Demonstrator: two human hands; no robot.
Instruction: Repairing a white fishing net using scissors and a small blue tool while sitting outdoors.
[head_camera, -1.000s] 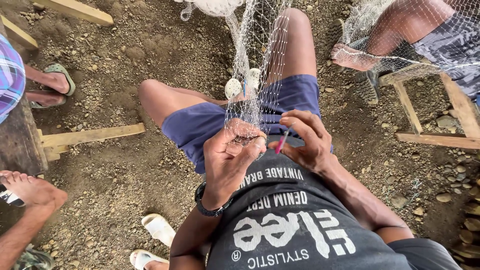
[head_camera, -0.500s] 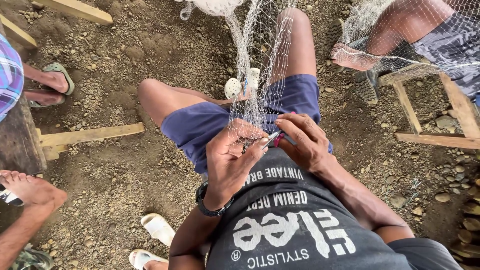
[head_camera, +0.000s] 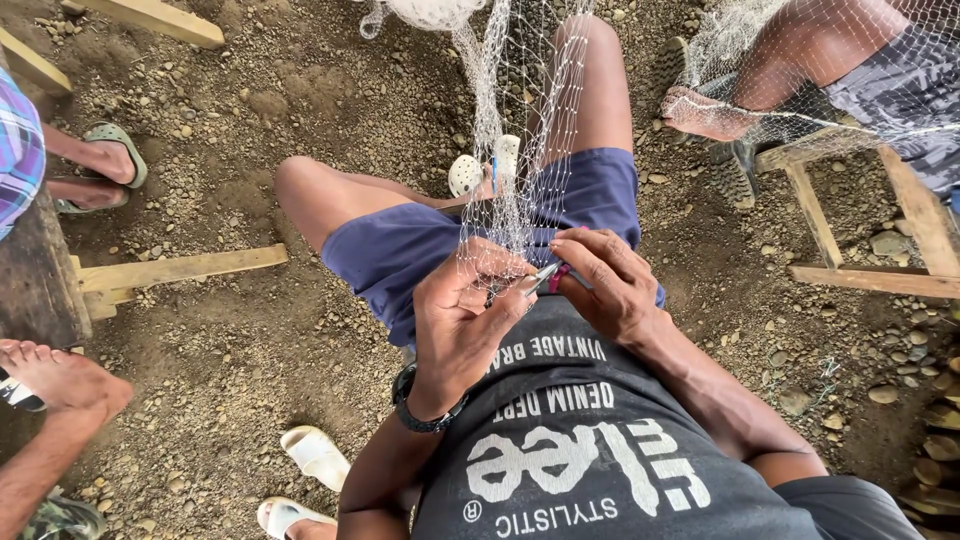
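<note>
Two hands — the left hand (head_camera: 465, 320) and the right hand (head_camera: 608, 282) — work at one fishing net (head_camera: 510, 190) with one small metal tool (head_camera: 540, 278), while one wristwatch (head_camera: 425, 412), two white sandals (head_camera: 312, 455) and three other people's bare feet — one (head_camera: 60, 375) nearest — show around.

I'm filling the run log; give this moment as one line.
left hand: pinching fishing net | right hand: holding small tool at net | seated, gravel ground

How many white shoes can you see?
4. Two white clogs lie beside the net between the knees. Two white sandals sit bottom left. The net may hide more.
</note>
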